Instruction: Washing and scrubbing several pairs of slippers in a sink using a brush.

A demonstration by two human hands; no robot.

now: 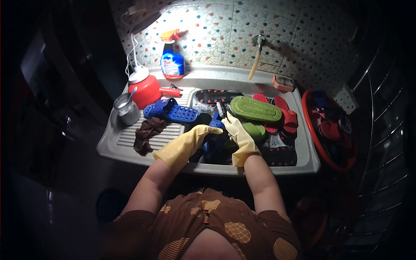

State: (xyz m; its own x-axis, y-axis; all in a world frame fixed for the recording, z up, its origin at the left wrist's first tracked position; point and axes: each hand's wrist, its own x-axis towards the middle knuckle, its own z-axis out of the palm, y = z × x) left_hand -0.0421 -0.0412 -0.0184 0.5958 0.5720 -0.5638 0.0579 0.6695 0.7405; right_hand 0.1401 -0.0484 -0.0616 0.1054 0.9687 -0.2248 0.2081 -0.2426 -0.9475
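Both hands wear pale yellow rubber gloves over the laundry sink [195,168]. My left hand [208,130] grips a dark blue slipper [214,146], partly hidden by the glove. In my right hand [232,125] is a scrubbing brush [221,110] with pale bristles, close above the blue slipper's strap. A green slipper [255,109] lies sole up to the right of the brush, with another green slipper [255,131] below it. Red slippers [287,113] and black slippers with red dots [219,96] lie around them in the basin. Another blue slipper [170,110] rests on the ribbed board.
The ribbed board also holds a red ladle-like vessel [144,91], a glass jar [126,110] and a brown cloth [148,135]. Behind stand a blue spray bottle [173,63], a hose on a tap [255,65] and a pink soap dish [283,84]. A red basin [312,130] with slippers is right.
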